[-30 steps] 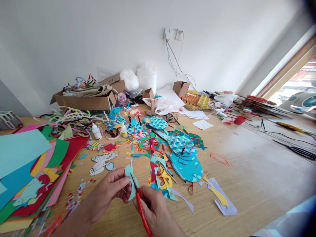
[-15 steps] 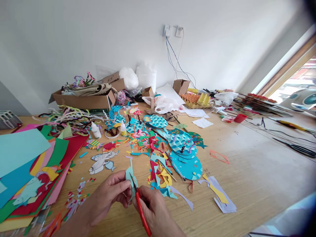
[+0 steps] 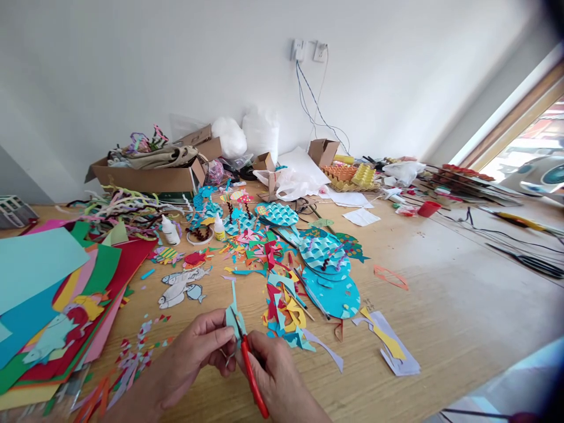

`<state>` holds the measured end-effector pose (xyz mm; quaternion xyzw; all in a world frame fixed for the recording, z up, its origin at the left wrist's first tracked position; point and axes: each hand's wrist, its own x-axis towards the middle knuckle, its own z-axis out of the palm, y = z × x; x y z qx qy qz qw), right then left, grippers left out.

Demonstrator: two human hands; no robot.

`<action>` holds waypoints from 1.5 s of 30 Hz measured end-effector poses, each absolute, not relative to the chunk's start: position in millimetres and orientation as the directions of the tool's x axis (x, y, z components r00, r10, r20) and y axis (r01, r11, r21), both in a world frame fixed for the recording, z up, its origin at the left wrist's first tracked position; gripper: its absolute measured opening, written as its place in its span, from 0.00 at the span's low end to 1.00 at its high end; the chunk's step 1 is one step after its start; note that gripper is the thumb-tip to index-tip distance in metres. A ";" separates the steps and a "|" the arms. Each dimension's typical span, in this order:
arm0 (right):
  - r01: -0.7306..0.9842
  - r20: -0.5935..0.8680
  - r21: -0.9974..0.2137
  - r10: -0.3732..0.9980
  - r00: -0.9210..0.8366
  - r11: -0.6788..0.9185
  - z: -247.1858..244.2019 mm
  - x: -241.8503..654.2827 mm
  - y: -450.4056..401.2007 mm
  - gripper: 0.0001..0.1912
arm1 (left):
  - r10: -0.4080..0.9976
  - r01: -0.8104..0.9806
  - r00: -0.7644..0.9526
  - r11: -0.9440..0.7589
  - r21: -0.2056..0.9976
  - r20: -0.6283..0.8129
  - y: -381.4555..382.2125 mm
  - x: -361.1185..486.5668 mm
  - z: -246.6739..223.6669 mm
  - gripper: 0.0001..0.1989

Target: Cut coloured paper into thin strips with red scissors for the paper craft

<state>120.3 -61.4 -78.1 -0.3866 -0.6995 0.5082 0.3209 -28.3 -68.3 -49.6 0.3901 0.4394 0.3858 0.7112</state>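
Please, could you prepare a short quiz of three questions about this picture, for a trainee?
1. What does the right hand hold?
A) a paintbrush
B) red-handled scissors
C) an egg tray

2. True or false: the red container is to the right of the two small white bottles.

3. Fill in the gap: the left hand holds a small light blue-green piece of ____.

Key: 1. B. 2. True. 3. Paper.

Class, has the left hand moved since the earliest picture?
Yes: the left hand has moved slightly toward the person, away from the small blue paper fish.
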 end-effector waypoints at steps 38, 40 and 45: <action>0.077 -0.249 -0.968 0.863 -0.439 -0.240 -90.4 142.2 -50.3 0.09 | 0.956 -0.043 -0.032 0.289 0.956 -0.291 -70.2 -67.8 -52.9 0.08; 0.087 -0.241 -0.970 0.864 -0.442 -0.227 -90.9 139.4 -51.3 0.08 | 0.963 0.012 -0.031 0.267 0.964 -0.267 -69.6 -68.3 -54.6 0.09; 0.242 -0.179 -0.967 0.888 -0.424 -0.079 -99.4 140.7 -51.2 0.05 | 0.944 0.182 0.018 0.321 0.929 -0.330 -71.3 -77.3 -61.1 0.12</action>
